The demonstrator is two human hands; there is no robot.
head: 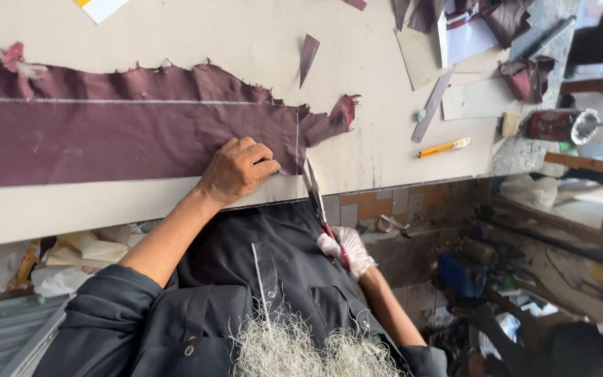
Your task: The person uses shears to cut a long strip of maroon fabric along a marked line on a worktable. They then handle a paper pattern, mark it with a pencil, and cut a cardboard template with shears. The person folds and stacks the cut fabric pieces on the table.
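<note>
A long maroon cloth [106, 132] with white chalk lines lies on the cream table [259, 35]. My left hand [240, 167] presses flat on the cloth near its right end, beside a vertical chalk line. My right hand [347, 251], wrapped in something white, is below the table edge and grips red-handled scissors [314, 192]. The scissor blades point up at the cloth's lower edge, just right of my left hand. My dark shirt fills the space below the table edge.
A yellow utility knife [443, 147], a grey ruler [433, 105], a dark roll [558, 126], card sheets [476, 101] and maroon scraps [308, 56] lie on the table's right part. Crumpled paper [57, 265] sits lower left. Cluttered floor lies at right.
</note>
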